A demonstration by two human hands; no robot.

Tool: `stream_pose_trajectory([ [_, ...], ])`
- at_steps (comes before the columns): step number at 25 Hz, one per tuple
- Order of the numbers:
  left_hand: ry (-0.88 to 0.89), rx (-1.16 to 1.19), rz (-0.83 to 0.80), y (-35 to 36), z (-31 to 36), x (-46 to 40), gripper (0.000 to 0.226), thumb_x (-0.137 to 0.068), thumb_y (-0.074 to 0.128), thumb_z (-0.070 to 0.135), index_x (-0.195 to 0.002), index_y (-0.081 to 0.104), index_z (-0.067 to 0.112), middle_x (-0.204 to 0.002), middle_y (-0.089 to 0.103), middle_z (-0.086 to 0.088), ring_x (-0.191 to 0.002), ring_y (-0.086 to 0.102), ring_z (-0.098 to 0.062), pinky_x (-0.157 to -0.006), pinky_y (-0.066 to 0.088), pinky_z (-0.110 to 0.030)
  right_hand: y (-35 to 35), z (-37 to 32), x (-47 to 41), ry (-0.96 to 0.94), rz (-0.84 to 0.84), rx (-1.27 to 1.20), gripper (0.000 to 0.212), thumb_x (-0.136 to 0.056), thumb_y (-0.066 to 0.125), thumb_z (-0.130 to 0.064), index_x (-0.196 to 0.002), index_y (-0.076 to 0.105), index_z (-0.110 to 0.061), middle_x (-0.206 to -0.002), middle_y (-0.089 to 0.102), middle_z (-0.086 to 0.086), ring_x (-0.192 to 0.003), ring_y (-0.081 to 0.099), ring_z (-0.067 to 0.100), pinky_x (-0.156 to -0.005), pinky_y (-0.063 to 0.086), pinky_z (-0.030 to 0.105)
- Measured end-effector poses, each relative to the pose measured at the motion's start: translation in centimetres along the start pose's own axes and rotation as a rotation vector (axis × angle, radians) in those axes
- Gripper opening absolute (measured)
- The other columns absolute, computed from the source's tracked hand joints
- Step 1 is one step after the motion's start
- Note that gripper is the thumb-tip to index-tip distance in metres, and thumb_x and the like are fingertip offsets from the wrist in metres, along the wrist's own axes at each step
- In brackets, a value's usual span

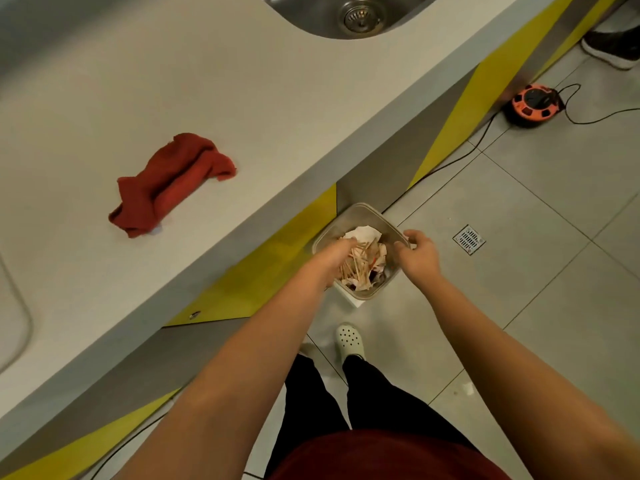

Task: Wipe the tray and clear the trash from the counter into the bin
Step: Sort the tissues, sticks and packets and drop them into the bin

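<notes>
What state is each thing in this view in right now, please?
bin: on the floor by the counter, holding wooden sticks and crumpled paper
left hand: over the bin, fingers among the sticks; grip unclear
right hand: over the bin's right rim, fingers curled
red cloth: crumpled, lying loose on the counter
sink: no water visible

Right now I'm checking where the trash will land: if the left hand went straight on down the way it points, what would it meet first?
Most likely the wooden sticks piled in the bin, directly under the left hand; depth is unclear.
</notes>
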State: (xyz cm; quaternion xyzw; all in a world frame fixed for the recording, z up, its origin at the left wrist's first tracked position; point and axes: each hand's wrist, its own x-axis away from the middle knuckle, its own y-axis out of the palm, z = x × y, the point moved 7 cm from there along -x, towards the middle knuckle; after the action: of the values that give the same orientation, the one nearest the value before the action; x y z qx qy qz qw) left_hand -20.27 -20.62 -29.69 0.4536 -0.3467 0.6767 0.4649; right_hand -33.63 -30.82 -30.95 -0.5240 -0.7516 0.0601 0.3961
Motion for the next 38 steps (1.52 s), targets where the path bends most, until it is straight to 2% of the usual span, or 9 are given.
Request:
stream_pose_trajectory([
  [3,0.070,-0.118,0.037,-0.5,0.1,0.6,0.040,-0.096,0.046,0.027,-0.133,0.048,0.012,-0.126,0.056,-0.006,-0.101,0.056,-0.018,-0.075,0.043,-0.030,0.3,-0.1,0.8,0.010,-0.049,-0.045,0.029,-0.092,0.052,-0.009,-0.120,0.054,-0.003,-0.102,0.057,0.008,-0.076,0.051,0.013,-0.062,0.041,0.016],
  [6,0.197,-0.113,0.046,-1.0,0.9,2.4,0.030,-0.093,0.048,0.021,-0.120,0.059,0.018,-0.107,0.061,0.000,-0.074,0.054,-0.007,-0.058,0.040,-0.023,0.2,-2.5,2.4,-0.074,-0.006,-0.134,0.023,-0.091,0.051,-0.010,-0.114,0.055,-0.007,-0.090,0.053,0.000,-0.072,0.053,0.015,-0.060,0.045,0.020],
  [10,0.468,0.011,0.033,-2.9,4.3,8.6,0.024,-0.094,0.050,0.018,-0.117,0.057,0.021,-0.101,0.061,0.003,-0.074,0.056,-0.004,-0.061,0.042,-0.020,-1.0,-11.4,5.7,-0.413,0.049,-0.296,0.017,-0.090,0.054,-0.011,-0.096,0.055,-0.026,-0.082,0.053,-0.012,-0.073,0.054,0.016,-0.063,0.046,0.021],
  [14,0.689,0.190,0.069,-8.2,7.6,15.3,0.015,-0.094,0.050,0.013,-0.104,0.058,0.021,-0.088,0.060,0.005,-0.075,0.058,-0.009,-0.061,0.044,-0.022,-0.4,-20.9,9.6,-0.621,-0.010,-0.411,0.026,-0.087,0.053,-0.010,-0.087,0.054,-0.036,-0.078,0.053,-0.007,-0.069,0.055,0.019,-0.063,0.048,0.038],
  [21,0.770,0.367,0.343,-22.5,7.1,21.7,0.014,-0.091,0.053,0.014,-0.096,0.061,0.024,-0.083,0.062,0.004,-0.069,0.057,-0.012,-0.063,0.044,-0.024,8.6,-31.1,14.4,-0.745,-0.218,-0.316,0.021,-0.086,0.052,-0.012,-0.084,0.056,-0.032,-0.079,0.055,-0.008,-0.076,0.059,0.032,-0.071,0.051,0.044],
  [27,0.831,0.525,0.554,-35.7,3.5,25.0,0.016,-0.090,0.054,0.009,-0.088,0.061,0.023,-0.084,0.060,0.005,-0.071,0.058,-0.010,-0.059,0.045,-0.022,18.7,-37.6,19.1,-0.819,-0.348,-0.191,0.011,-0.087,0.052,-0.012,-0.089,0.058,-0.021,-0.077,0.055,-0.012,-0.071,0.057,0.025,-0.070,0.049,0.033],
  [30,0.832,0.547,0.671,-41.3,1.9,25.5,0.015,-0.090,0.054,0.009,-0.099,0.061,0.018,-0.087,0.060,0.002,-0.075,0.058,-0.011,-0.059,0.047,-0.022,22.6,-39.5,20.6,-0.860,-0.374,-0.097,0.010,-0.089,0.051,-0.012,-0.091,0.059,-0.019,-0.080,0.055,-0.008,-0.063,0.051,0.015,-0.059,0.042,0.011],
  [32,0.822,0.529,0.748,-44.8,0.7,25.5,0.020,-0.090,0.053,0.010,-0.108,0.061,0.015,-0.087,0.059,0.003,-0.076,0.057,-0.010,-0.059,0.046,-0.021,25.4,-40.0,21.1,-0.871,-0.395,-0.032,0.010,-0.090,0.051,-0.013,-0.092,0.059,-0.019,-0.086,0.056,-0.004,-0.059,0.047,0.008,-0.055,0.038,0.012],
  [38,0.697,0.356,1.037,-52.1,-1.5,23.6,0.032,-0.087,0.054,0.013,-0.118,0.063,0.014,-0.118,0.063,-0.004,-0.109,0.058,-0.019,-0.099,0.044,-0.028,30.8,-41.9,20.4,-0.846,-0.440,0.105,0.014,-0.091,0.050,-0.013,-0.097,0.063,-0.010,-0.092,0.056,0.000,-0.067,0.049,0.011,-0.058,0.039,0.017],
])
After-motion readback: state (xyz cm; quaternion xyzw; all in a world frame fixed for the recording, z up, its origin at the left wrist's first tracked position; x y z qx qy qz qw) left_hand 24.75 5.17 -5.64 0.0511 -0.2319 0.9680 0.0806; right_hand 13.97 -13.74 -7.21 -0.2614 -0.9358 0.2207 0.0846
